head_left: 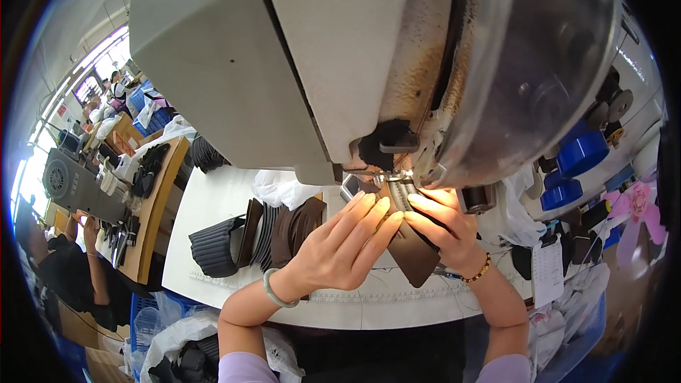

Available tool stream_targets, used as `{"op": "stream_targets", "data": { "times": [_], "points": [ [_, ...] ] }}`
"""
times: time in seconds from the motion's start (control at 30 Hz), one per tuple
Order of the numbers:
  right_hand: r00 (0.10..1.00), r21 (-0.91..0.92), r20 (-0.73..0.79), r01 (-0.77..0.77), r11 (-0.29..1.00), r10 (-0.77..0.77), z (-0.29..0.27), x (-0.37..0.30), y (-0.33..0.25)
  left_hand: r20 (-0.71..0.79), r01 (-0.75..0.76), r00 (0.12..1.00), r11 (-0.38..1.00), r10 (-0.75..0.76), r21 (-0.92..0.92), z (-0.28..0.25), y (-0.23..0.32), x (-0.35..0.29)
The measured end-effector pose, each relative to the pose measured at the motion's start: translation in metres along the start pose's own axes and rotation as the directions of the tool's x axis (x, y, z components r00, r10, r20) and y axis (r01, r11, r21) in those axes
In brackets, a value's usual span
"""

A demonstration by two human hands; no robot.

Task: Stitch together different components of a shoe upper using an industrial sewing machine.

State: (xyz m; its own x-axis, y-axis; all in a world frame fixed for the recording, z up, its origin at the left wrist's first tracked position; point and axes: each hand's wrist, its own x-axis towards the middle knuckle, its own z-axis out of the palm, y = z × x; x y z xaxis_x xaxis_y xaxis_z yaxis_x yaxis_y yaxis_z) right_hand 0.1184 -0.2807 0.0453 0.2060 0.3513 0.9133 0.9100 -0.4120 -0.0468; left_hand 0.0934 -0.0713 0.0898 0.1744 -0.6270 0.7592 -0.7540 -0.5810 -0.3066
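Under the head of a large grey sewing machine (234,50), a brown leather-like piece (413,259) with a ridged, stitched strip (402,193) lies in the lit needle area. My left hand (347,245), a pale green bangle at its wrist, holds the left side of the piece. Its fingers lie close together, tips near the strip, and the thumb is hidden. On the other side my right hand (447,230), with a beaded bracelet, grips the right edge, fingertips close to the machine foot. The piece's pointed lower end hangs toward me. The needle itself is hard to make out.
Ribbed black pieces (216,247) and brown pieces (299,230) lie left on the white table (333,305), beside white plastic (280,190). Blue spools (582,152) and a pink flower-shaped fan (636,209) stand right. A co-worker (74,269) sits far left.
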Motion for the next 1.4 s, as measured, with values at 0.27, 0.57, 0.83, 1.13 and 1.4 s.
{"op": "stream_targets", "data": {
  "times": [0.27,0.57,0.83,1.13,1.4],
  "points": [
    [0.993,-0.07,0.006,0.117,0.991,-0.117,-0.005,0.006,0.005,-0.057,0.224,0.967,0.936,-0.248,-0.271,0.0,0.003,-0.006],
    [0.996,-0.071,0.037,0.088,0.994,-0.085,-0.007,0.004,0.002,0.066,0.049,0.997,0.999,-0.049,-0.012,-0.009,0.016,0.003],
    [0.994,-0.004,0.028,0.108,0.994,-0.108,-0.008,0.008,0.006,0.099,-0.028,0.995,1.0,0.026,0.015,-0.013,0.011,0.007],
    [0.999,-0.021,-0.008,0.042,0.999,-0.042,-0.002,0.004,0.001,0.092,-0.035,0.995,0.999,0.035,0.002,-0.014,0.005,0.004],
    [1.0,-0.08,0.015,0.002,0.997,-0.001,-0.001,0.013,-0.007,0.081,0.055,0.996,0.983,-0.042,-0.177,-0.007,-0.014,0.003]
  ]
}}
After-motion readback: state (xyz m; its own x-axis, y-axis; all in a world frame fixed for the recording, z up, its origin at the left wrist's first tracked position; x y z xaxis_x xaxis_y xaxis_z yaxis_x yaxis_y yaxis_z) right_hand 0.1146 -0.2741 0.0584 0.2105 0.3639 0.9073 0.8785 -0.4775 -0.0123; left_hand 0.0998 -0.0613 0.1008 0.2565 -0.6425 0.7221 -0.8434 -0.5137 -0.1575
